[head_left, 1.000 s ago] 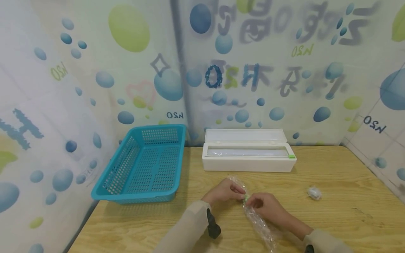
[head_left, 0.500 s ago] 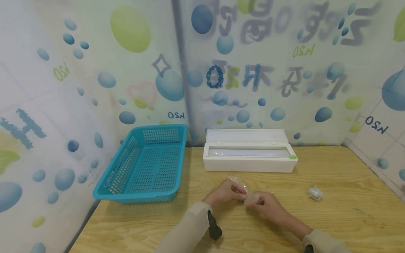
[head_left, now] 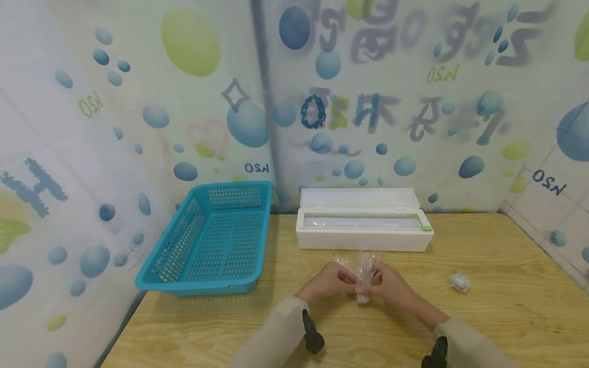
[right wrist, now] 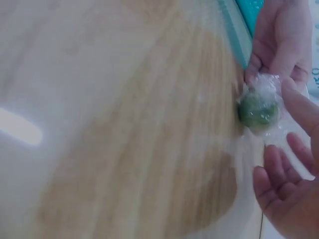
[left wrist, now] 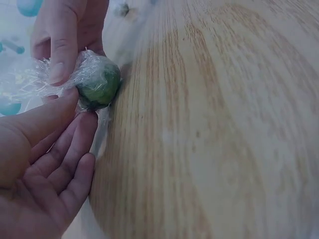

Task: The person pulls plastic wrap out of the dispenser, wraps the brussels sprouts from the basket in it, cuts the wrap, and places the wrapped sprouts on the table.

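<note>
A small round green fruit point(left wrist: 102, 87) lies wrapped in clear cling film point(head_left: 367, 266), low over the wooden table in front of the person. Its exact kind is blurred by the wrap. In the head view the left hand point(head_left: 330, 278) is on its left, pinching the wrapped fruit between thumb and forefinger. From the other side the right hand point(head_left: 388, 287) holds the film, its thumb against the gathered wrap and the other fingers loosely bent, as the right wrist view shows. A loose end of film stands up between the two hands.
A white cling film box point(head_left: 363, 239) with its lid raised stands behind the hands. A blue-green plastic basket point(head_left: 259, 255) is on the left. Another small film-wrapped item point(head_left: 460, 282) lies on the table point(head_left: 506, 327) at right.
The long strip of film trailing toward the person has been gathered up and now stands upright between the hands. The green fruit turned in the fingers; the left hand stayed nearly in place.
</note>
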`<action>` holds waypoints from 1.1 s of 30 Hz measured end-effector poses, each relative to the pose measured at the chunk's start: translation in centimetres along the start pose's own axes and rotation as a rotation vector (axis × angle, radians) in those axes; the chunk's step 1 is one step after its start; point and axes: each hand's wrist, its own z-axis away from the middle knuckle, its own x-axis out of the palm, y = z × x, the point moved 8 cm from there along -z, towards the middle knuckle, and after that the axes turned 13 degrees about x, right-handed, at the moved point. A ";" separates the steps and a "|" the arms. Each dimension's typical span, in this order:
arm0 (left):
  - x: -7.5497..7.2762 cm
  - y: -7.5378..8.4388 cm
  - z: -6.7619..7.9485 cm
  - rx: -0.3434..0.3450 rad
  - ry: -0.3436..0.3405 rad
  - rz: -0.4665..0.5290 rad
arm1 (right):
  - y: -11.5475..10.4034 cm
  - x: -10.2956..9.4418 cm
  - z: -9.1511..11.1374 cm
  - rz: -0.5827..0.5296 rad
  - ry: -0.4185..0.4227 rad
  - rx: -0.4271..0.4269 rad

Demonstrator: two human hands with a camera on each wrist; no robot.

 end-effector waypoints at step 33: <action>-0.2 0.2 0.7 0.016 0.083 0.027 | 0.5 0.8 -0.5 -0.052 -0.139 0.059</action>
